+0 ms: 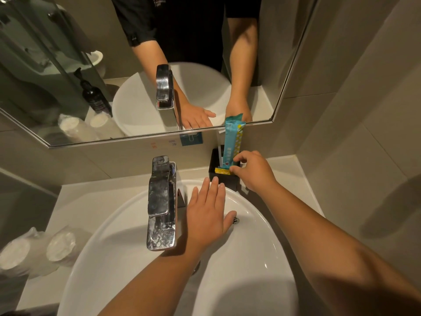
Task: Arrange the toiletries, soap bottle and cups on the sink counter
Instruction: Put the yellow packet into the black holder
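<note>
A black toiletry holder [214, 166] stands on the counter behind the basin, at the back right. A tall teal packet [232, 142], a white stick and a small yellow sachet [222, 171] stand in it. My right hand [255, 171] is at the holder's rim, thumb and fingers pinched on the yellow sachet and touching the teal packet. My left hand [208, 213] hovers flat and open over the basin's far rim, just in front of the holder. Two plastic-wrapped cups [61, 245] lie at the counter's left. The dark soap bottle [94, 96] appears only in the mirror.
A chrome faucet [161, 201] rises at the basin's back, left of my left hand. The white basin [250, 258] fills most of the counter [75, 197]. The mirror [68, 76] hangs on the wall above, and a tiled wall closes off the right side.
</note>
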Demonstrator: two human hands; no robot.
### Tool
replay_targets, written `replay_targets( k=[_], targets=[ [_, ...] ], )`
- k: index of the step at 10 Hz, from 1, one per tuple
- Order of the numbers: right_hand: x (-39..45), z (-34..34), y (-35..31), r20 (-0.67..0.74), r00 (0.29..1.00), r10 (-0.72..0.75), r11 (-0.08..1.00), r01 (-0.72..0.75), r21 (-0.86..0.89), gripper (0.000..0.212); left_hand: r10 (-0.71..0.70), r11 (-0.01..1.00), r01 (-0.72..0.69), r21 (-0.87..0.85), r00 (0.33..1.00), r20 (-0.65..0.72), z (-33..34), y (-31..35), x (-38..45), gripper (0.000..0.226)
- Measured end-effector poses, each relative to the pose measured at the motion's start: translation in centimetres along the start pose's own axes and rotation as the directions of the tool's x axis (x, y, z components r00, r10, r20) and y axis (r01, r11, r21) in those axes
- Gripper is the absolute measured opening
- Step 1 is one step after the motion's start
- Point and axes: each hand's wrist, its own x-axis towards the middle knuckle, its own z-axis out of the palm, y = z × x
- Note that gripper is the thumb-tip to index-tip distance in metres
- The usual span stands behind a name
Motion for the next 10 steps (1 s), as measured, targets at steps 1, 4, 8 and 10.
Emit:
replay_targets(
  k=[1,4,8,10],
  targets=[
    [0.0,-0.1,0.0,-0.009,1.000,0.000,0.999,0.001,0.040,0.017,-0.002,1.000,0.002,0.003,1.000,-0.003,-0.1,0.0,0.0,0.069],
    [0.6,-1.5,-0.2,-0.034,0.999,0.014,0.999,-0.015,-0.035,0.004,-0.007,1.000,0.007,0.021,1.000,0.022,-0.1,0.0,0.0,0.069],
    [0.7,-1.6,0.1,-0.030,0.999,0.014,1.000,-0.015,-0.027,0.004,-0.007,1.000,0.007,0.018,1.000,0.028,0.0,0.1,0.0,0.069],
    [-0.1,-0.9,0.8,-0.068,0.998,-0.012,1.000,0.012,0.010,0.007,-0.007,1.000,0.007,0.008,1.000,0.024,-0.2,0.1,-0.1,0.069]
  ],
)
